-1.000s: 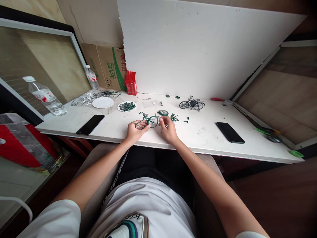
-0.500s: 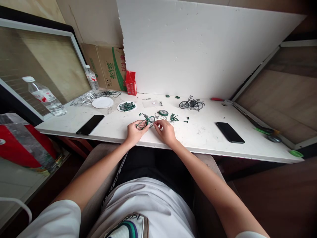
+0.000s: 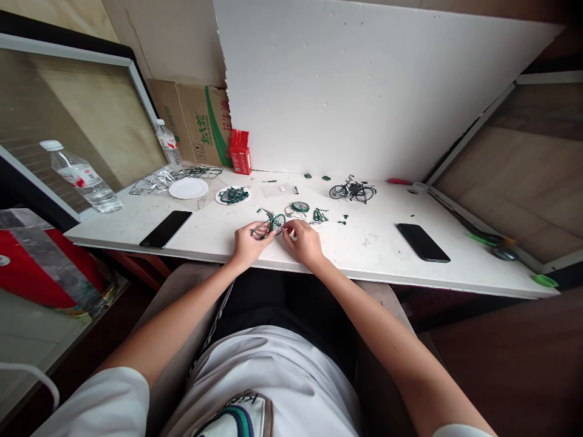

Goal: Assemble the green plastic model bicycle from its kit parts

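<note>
A half-built green model bicycle (image 3: 269,222) lies near the front edge of the white table (image 3: 364,243). My left hand (image 3: 247,242) is closed on its frame from the left. My right hand (image 3: 305,241) pinches at the wheel end of the same model, fingertips touching it. Just beyond lie a loose green wheel (image 3: 300,207), a wire ring and small green parts (image 3: 320,215). A finished dark model bicycle (image 3: 353,190) stands farther back.
Two black phones lie flat, one at the left (image 3: 166,228) and one at the right (image 3: 423,243). Two white plates (image 3: 188,188), one with green parts (image 3: 233,195), a water bottle (image 3: 82,177), a red carton (image 3: 240,152) and a white foam board (image 3: 364,85) stand behind.
My right hand has moved left from beside the loose wheel to the model's wheel end. The model has shifted slightly left and nearer to me; the left hand stays on it.
</note>
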A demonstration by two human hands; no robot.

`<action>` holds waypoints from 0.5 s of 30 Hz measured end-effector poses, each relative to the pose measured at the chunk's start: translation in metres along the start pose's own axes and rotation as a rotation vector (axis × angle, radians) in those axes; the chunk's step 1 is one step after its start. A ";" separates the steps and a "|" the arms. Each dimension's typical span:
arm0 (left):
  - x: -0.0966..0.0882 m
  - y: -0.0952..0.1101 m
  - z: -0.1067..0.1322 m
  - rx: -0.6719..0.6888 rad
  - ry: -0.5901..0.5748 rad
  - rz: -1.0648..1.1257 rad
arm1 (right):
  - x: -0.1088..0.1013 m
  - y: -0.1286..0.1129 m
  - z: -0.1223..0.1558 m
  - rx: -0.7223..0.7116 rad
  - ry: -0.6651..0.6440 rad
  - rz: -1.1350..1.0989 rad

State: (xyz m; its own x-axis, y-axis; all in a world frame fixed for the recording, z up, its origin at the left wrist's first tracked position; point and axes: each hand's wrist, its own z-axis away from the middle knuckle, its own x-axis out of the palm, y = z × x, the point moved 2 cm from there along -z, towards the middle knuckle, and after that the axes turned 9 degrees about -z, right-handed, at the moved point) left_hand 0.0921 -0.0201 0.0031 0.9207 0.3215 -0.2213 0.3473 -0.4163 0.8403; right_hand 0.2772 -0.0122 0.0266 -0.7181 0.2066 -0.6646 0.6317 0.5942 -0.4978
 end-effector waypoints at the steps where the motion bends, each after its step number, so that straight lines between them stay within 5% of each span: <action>1: 0.000 0.000 0.000 0.005 -0.001 -0.006 | 0.001 0.001 0.000 -0.003 -0.001 0.008; 10: 0.001 0.001 0.000 0.014 -0.017 -0.052 | 0.007 0.006 -0.001 0.057 -0.050 0.196; 15: 0.001 -0.001 0.000 -0.006 0.009 -0.041 | 0.002 0.002 -0.001 0.051 -0.040 0.051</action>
State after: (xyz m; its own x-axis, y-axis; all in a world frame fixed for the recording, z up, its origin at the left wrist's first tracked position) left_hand 0.0927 -0.0192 0.0019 0.9041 0.3461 -0.2508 0.3835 -0.3978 0.8335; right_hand 0.2767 -0.0093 0.0243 -0.6727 0.2041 -0.7112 0.6823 0.5430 -0.4895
